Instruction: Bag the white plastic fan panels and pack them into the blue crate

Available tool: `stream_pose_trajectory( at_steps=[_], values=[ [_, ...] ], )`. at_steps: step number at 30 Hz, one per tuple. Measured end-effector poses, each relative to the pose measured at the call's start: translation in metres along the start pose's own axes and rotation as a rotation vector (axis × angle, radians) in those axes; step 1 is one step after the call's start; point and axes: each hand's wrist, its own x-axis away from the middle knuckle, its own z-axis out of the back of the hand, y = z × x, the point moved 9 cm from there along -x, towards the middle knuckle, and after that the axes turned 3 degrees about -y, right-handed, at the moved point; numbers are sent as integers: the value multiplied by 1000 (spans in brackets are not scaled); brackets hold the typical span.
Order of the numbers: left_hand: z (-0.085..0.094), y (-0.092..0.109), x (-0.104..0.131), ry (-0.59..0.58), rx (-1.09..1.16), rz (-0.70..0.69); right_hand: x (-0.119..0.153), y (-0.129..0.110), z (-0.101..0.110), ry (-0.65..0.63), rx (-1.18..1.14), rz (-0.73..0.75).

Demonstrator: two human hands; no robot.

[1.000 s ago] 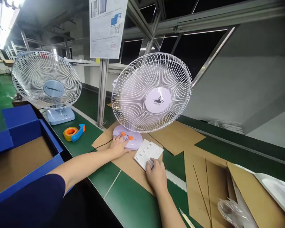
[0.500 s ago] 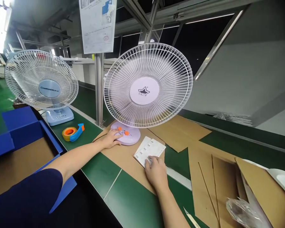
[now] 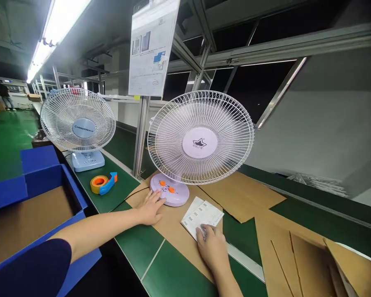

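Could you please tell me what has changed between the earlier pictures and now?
The left hand has drawn back toward the person: its fingers, earlier reaching over the lilac fan base by the orange knobs, now lie at its near edge. The camera's view has shifted too. The right hand stays on the white sheets, and the tape dispenser is where it was.

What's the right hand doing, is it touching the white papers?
Touching. The head view shows the right hand with its thumb and fingers resting on the printed top of the white papers.
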Motion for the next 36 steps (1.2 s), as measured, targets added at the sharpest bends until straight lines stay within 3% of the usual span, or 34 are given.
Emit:
stream_pose_trajectory(
  at_steps=[5,8,16,23,28,32,34,36],
  values=[
    [-9,22,44,-77,70,-4,1,2,-2,22,-9,8],
    [-9,25,55,-57,87,32,0,-1,0,43,-30,35],
    [7,30,57,8,33,-30,12,-27,20,142,-16,49],
    [-3,12,44,53,33,-109,15,-30,28,264,50,36],
    [-1,6,41,57,49,-102,24,-42,36,304,20,73],
    [-3,3,38,38,56,-110,47,-51,68,391,-24,100],
    [-5,2,38,34,51,-114,68,-48,99,484,-45,73],
    [-6,1,38,35,41,-114,100,-33,143,645,-62,-20]
  ],
)
